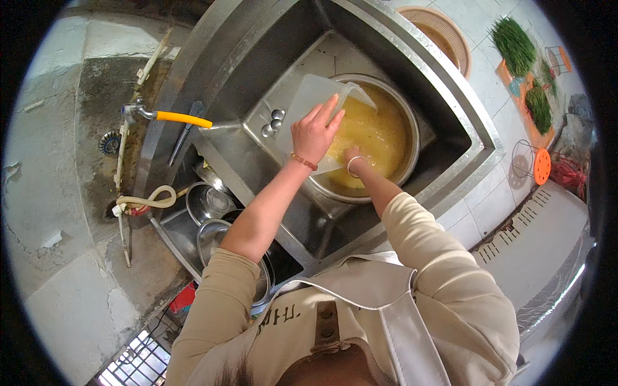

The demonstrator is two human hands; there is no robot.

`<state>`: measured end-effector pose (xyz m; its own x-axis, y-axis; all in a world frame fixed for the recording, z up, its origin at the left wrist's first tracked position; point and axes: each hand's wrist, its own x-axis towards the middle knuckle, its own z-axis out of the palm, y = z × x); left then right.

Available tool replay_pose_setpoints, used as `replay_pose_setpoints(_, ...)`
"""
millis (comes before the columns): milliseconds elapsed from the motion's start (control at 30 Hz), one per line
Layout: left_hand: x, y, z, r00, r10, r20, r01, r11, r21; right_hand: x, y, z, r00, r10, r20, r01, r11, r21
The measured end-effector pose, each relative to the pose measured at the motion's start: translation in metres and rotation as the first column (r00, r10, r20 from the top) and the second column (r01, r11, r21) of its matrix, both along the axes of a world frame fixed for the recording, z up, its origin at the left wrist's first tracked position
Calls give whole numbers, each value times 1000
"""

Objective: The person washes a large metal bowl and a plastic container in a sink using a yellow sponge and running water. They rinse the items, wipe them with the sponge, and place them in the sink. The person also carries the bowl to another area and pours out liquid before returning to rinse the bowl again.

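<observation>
In the large steel sink (340,53) stands a wide round metal basin (416,144) full of cloudy yellow liquid. My left hand (314,130), with a beaded bracelet, lies on a translucent plastic container (314,91), fingers stretched toward its rim. This container is tilted, its open side partly over the basin and the liquid. My right hand (353,155) is dipped in the liquid near the container's lower edge, a light bangle at the wrist; its fingers are hidden below the surface, so what they hold cannot be seen.
Shiny metal balls (276,124) rest on the sink floor. A yellow hose (183,118) hangs from the wall tap. Metal bowls (211,202) fill the smaller sink at the left. A pink plastic basket (463,43) and bundles of green stalks (512,46) are on the tiled floor at the right.
</observation>
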<state>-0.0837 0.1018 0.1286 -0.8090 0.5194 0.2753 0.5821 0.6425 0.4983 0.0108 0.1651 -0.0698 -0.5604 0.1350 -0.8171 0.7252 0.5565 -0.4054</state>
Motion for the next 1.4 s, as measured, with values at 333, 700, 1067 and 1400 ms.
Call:
replay_pose_setpoints(333, -5, 0, -2, 998, -24, 54, 21, 999, 40, 6, 1, 147, 748, -315, -584, -221, 711, -668)
replay_pose_setpoints(700, -2, 7, 0, 992, 27, 120, -30, 999, 21, 25, 3, 89, 493, 458, -739, -540, 828, 153)
replay_pose_setpoints(1067, -6, 10, 1, 984, 70, 164, -76, 997, 30, 8, 13, -17, 498, 766, -406, -739, 620, 264)
replay_pose_setpoints(1400, -9, 13, -1, 986, 7, 166, -17, 998, 58, -21, 29, 59, 640, 422, -642, -680, 699, -219)
